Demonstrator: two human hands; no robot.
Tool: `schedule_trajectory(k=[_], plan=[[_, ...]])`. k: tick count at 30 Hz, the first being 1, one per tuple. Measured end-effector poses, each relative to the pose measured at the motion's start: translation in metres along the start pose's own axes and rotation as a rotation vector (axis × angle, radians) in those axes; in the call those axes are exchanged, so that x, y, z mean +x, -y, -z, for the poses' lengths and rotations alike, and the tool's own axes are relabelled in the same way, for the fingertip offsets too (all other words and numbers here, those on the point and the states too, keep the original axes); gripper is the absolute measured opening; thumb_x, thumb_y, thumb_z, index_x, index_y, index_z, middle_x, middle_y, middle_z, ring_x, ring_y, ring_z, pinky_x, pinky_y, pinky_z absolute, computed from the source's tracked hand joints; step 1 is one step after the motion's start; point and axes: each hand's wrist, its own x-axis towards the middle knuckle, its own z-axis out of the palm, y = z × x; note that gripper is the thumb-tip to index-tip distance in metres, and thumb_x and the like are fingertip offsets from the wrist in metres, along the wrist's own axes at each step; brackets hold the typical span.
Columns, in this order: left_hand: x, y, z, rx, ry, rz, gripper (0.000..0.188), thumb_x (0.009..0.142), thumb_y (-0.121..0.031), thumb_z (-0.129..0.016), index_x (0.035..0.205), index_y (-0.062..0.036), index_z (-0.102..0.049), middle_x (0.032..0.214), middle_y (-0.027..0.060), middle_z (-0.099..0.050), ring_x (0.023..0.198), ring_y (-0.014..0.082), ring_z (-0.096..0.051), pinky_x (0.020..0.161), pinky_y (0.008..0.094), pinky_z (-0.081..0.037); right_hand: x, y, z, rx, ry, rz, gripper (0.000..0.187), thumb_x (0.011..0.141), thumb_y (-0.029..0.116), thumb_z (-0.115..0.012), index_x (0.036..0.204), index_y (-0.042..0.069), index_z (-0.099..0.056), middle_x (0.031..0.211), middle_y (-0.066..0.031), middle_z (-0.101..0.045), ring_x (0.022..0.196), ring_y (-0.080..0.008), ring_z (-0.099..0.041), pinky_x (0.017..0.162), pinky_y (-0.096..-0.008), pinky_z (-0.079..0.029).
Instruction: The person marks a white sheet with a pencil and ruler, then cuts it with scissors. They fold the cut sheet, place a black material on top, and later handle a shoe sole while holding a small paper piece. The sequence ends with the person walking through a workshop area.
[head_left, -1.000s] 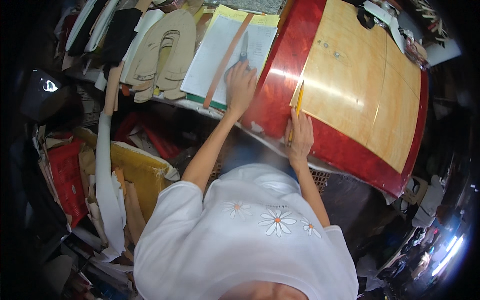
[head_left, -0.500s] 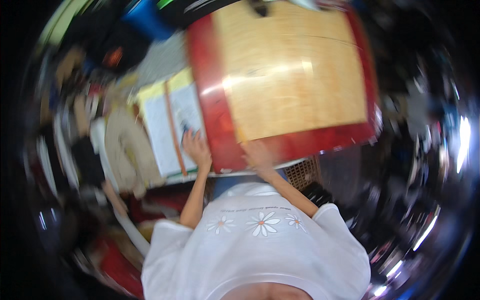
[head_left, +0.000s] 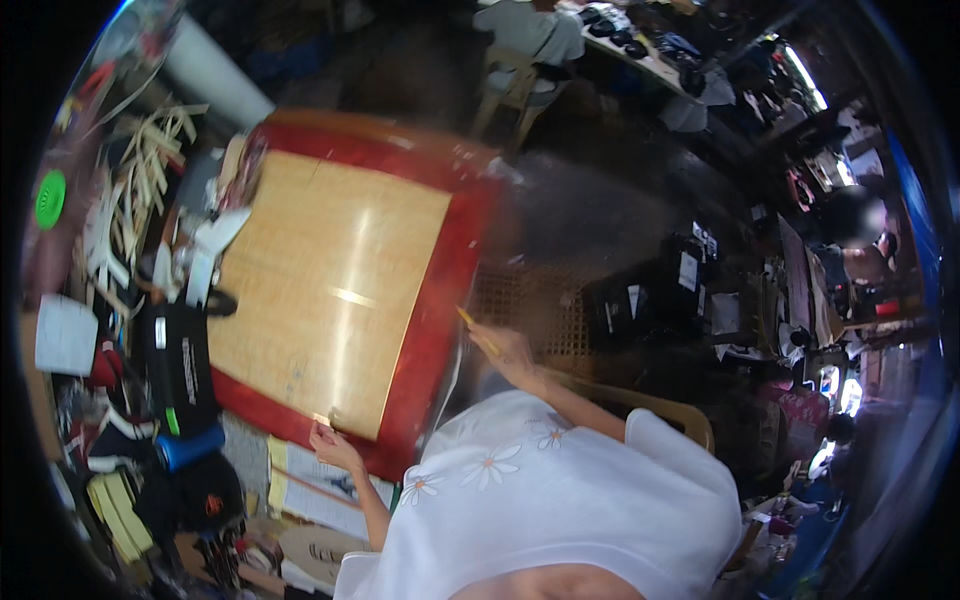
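A red-bordered table (head_left: 440, 290) with a tan sheet (head_left: 290, 290) over its middle lies ahead and to the left. Just beyond the table's right edge, my right hand (head_left: 508, 355) is closed around a yellow pencil (head_left: 466, 316), its tip pointing up and left. My left hand (head_left: 337, 450) is over the table's near red border, fingers pinched at the sheet's near edge. Something small and shiny shows by those fingertips, too small to name. Below the left hand, partly covered by my forearm, are white papers (head_left: 320, 500) with a brown strip across them.
A black bag (head_left: 183, 370) and a blue rolled item (head_left: 190, 447) sit left of the table. Pale strips (head_left: 145, 185) are heaped farther back. To the right stand a woven cane seat (head_left: 540, 310) and dark boxes (head_left: 650, 300). A person sits on a chair (head_left: 507, 85) at the far side.
The view has swung right, so the table now sits farther left. My right hand has left the sheet's near edge with the pencil. My left hand has moved from the papers to the sheet's edge.
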Motion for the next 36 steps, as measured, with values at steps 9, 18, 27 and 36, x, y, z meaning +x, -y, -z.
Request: schedule_trajectory(k=[9, 18, 27, 36], plan=[[-0.017, -0.285, -0.245, -0.382, 0.596, -0.609, 0.018, 0.088, 0.001, -0.051, 0.101, 0.0051, -0.063, 0.098, 0.0151, -0.066, 0.093, 0.0226, -0.062, 0.086, 0.0333, -0.047, 0.043, -0.097, 0.118, -0.335, -0.424, -0.162, 0.027, 0.088, 0.023, -0.062, 0.101, 0.0, -0.063, 0.08, -0.0143, -0.064, 0.072, -0.0311, -0.061, 0.063, -0.0371, -0.048], [-0.1, -0.398, -0.394, -0.085, 1.223, -0.892, 0.026, 0.083, -0.004, -0.055, 0.107, -0.0096, -0.061, 0.096, 0.0044, -0.067, 0.095, 0.0174, -0.061, 0.091, 0.0333, -0.036, 0.012, -0.216, 0.174, -0.213, -0.242, -0.92, 0.042, 0.09, 0.041, -0.056, 0.092, 0.0, -0.064, 0.061, -0.0166, -0.059, 0.057, -0.035, -0.06, 0.052, -0.0405, -0.045], [-0.115, -0.503, -0.579, 0.161, 1.619, -1.19, 0.024, 0.089, -0.024, -0.056, 0.097, -0.0041, -0.066, 0.087, 0.0159, -0.066, 0.079, 0.0306, -0.064, 0.069, 0.0369, -0.049, -0.05, -0.361, 0.146, -0.034, -0.731, -1.65, 0.049, 0.081, 0.05, -0.063, 0.061, 0.005, -0.064, 0.048, -0.0069, -0.055, 0.045, -0.0194, -0.054, 0.049, -0.0351, -0.043], [-0.234, -0.656, -0.794, 0.519, 1.722, -1.599, 0.057, 0.092, -0.046, -0.049, 0.063, 0.0014, -0.059, 0.069, 0.0202, -0.058, 0.073, 0.0376, -0.059, 0.067, 0.0441, -0.044, 0.011, -0.47, 0.187, 0.204, -0.85, -1.876, 0.042, 0.082, 0.044, -0.06, 0.066, 0.007, -0.065, 0.051, -0.0069, -0.057, 0.046, -0.0174, -0.055, 0.047, -0.0339, -0.043]])
